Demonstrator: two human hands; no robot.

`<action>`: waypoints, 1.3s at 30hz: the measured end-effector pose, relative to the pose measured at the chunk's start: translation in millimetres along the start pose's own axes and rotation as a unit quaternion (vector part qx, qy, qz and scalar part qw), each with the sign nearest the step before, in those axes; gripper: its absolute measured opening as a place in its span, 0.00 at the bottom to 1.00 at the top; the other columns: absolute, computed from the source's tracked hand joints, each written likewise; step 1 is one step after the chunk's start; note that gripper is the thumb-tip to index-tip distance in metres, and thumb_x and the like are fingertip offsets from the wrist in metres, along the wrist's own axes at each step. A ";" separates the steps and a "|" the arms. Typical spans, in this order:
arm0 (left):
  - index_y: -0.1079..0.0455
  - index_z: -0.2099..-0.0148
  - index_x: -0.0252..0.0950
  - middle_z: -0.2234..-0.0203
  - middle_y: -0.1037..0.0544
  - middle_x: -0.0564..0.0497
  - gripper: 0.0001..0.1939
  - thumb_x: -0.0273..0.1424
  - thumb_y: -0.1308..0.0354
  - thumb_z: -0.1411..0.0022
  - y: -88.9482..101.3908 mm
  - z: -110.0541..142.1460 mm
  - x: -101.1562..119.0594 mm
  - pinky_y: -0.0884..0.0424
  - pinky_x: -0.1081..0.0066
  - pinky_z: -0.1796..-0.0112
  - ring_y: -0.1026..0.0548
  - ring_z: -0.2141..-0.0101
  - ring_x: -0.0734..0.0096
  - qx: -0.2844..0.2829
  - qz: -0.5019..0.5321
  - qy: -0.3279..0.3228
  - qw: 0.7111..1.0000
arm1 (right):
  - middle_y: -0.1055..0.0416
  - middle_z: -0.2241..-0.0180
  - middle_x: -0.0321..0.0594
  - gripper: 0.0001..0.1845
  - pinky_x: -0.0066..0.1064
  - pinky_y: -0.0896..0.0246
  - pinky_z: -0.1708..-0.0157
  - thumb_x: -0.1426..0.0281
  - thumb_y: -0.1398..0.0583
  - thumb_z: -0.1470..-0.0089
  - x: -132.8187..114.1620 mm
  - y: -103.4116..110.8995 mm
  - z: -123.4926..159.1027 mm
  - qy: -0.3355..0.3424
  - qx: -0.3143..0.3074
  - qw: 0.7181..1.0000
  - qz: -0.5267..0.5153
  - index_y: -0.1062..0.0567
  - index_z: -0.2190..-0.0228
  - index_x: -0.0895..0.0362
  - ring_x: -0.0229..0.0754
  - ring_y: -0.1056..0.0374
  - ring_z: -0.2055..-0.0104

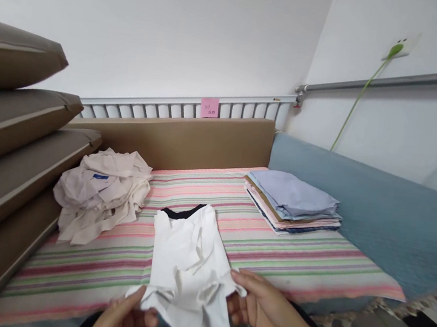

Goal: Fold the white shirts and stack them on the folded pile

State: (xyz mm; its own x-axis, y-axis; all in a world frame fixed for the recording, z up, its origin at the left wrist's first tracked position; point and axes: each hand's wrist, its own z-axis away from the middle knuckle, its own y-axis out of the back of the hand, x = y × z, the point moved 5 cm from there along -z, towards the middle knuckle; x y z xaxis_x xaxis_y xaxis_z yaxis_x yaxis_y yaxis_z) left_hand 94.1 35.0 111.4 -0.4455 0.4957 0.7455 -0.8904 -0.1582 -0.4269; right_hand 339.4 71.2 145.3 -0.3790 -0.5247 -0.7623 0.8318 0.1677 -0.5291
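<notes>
A white shirt (pixel 179 241) with a dark collar lies on the striped cloth (pixel 114 278), its collar end pointing away from me. Its near end is lifted and wrinkled, with the lower part hanging over the front edge. My left hand (pixel 128 318) pinches the left corner of this near end between thumb and fingers. On the opposite side, my right hand (pixel 260 303) grips the right corner the same way. Several fingertips are partly hidden behind the fabric.
A crumpled heap of pale clothes (pixel 106 191) lies at left beside stacked brown cushions (pixel 13 158). Folded clothes (pixel 292 197) are piled at right near the blue backrest (pixel 358 203). A brown board (pixel 188 146) stands behind, before a white radiator (pixel 148 111) bearing a pink note (pixel 209 107).
</notes>
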 end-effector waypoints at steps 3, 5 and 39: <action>0.31 0.64 0.31 0.73 0.23 0.45 0.11 0.33 0.40 0.47 -8.6 -39.5 51.0 0.31 0.75 0.77 0.26 0.77 0.72 0.042 0.036 -0.028 0.998 | 0.26 0.74 0.42 0.11 0.28 0.35 0.71 0.65 0.41 0.50 -24.6 6.8 -53.9 -0.022 0.011 0.999 -0.040 0.29 0.70 0.61 0.38 0.29 0.73; 0.32 0.61 0.30 0.69 0.22 0.44 0.09 0.29 0.42 0.45 -10.6 -80.9 77.6 0.30 0.76 0.77 0.25 0.76 0.73 0.062 0.045 -0.034 0.996 | 0.26 0.74 0.41 0.09 0.28 0.35 0.69 0.67 0.41 0.49 -36.4 15.5 -99.3 -0.030 0.032 0.996 -0.081 0.29 0.71 0.62 0.37 0.29 0.73; 0.31 0.66 0.33 0.76 0.27 0.52 0.15 0.36 0.41 0.58 57.1 -234.9 91.2 0.36 0.72 0.74 0.30 0.76 0.73 0.286 -0.164 -0.190 0.925 | 0.26 0.62 0.41 0.13 0.33 0.40 0.58 0.70 0.45 0.52 -70.3 82.4 -258.6 0.281 0.313 0.791 0.445 0.25 0.64 0.55 0.41 0.31 0.61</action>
State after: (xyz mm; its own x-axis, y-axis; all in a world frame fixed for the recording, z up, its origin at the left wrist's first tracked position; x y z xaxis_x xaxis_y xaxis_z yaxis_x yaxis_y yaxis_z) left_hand 24.6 271.8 34.7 -0.0466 0.2782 0.9594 -0.8385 -0.5329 0.1138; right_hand 329.7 337.7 58.9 0.4951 0.0519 -0.8673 0.8419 -0.2753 0.4642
